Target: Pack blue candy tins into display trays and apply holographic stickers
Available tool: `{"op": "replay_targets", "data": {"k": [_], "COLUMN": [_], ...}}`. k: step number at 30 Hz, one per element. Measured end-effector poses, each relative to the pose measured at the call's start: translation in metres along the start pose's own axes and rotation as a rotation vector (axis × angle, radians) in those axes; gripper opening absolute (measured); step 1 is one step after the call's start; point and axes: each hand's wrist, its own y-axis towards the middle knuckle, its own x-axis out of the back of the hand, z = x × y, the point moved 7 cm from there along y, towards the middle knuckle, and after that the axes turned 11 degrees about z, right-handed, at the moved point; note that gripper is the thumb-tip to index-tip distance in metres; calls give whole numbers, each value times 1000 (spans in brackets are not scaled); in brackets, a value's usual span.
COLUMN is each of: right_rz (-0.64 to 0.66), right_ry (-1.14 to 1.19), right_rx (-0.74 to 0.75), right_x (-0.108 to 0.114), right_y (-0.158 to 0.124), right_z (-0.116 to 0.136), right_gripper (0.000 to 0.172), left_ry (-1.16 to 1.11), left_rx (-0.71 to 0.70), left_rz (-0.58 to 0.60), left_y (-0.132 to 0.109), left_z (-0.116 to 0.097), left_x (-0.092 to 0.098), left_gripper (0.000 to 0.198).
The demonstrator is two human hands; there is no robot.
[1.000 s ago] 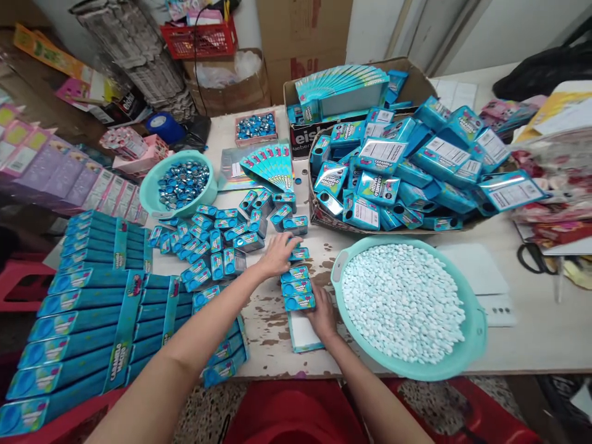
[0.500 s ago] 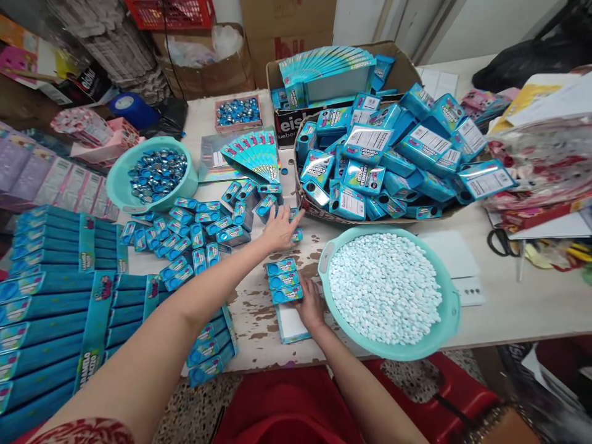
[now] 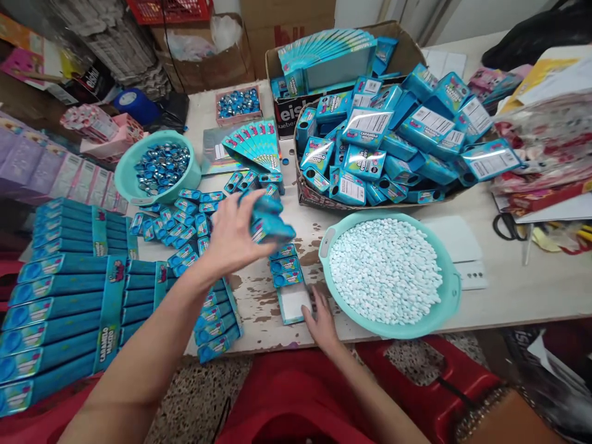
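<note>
My left hand (image 3: pixel 235 234) is raised over the table, fingers curled round small blue candy boxes (image 3: pixel 272 225) that are smeared by motion. Just below them lies a narrow display tray (image 3: pixel 295 304), its near part showing bare white bottom. Three blue candy boxes (image 3: pixel 287 265) stand in a row at its far part. Beside the tray's right edge is my right hand (image 3: pixel 321 324), fingers apart and thumb at the rim, holding nothing. To the left, several more small candy boxes (image 3: pixel 182 231) stand close together on the table.
A turquoise bowl of pale candies (image 3: pixel 383 271) stands right of my right hand. Behind it is a carton heaped with blue boxes (image 3: pixel 370 166). Another bowl (image 3: pixel 124 179) holds blue-and-silver pieces. Filled trays (image 3: pixel 60 308) are stacked at the left; scissors (image 3: pixel 506 228) lie at the right.
My left hand has lifted candy boxes off the table and come back toward the tray. My right hand has let go of the row of boxes and drawn nearer to me.
</note>
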Motion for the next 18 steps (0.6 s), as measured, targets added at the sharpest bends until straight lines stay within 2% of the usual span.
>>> {"op": "replay_targets", "data": {"k": [1,2,3,5,6,8,10,13,18], "right_rz": [12,22,28,37,46,78,132,197,205], "right_ry": [32,63,91,134,146,153,143,122,100], "right_rx": [4,6,8,16,23,42,68,92,85], "right_x": [-1,-1,-2,-3,-3,-4,-6,-7,-8], "right_y": [-9,-15,-18,-20,-19,-17,-17,-19,-19], "right_z": [-3,-6,-8,-12,-13,-15,-15,-14,-9], "right_gripper": [49,46,43,42,42,45,49,52,59], "left_ry": [-99,-202,-283,-347,-325,-210,-81,32,118], "left_rx": [-53,-102,-142,-165,-155,-137,-144,-167,-171], "left_rz": [59,137,232,405,442,423,363,343,365], "left_y": [-23,-44,-61,-84,-89,-91,-87,-86,-88], "left_z": [-4,-9,-16,-29,-34,-43,-50,-56,-57], "left_x": [2,-5,-18,-62,-85,-125,-150,-164,-156], "left_gripper": [95,96,97,97,97,91,86,86,86]}}
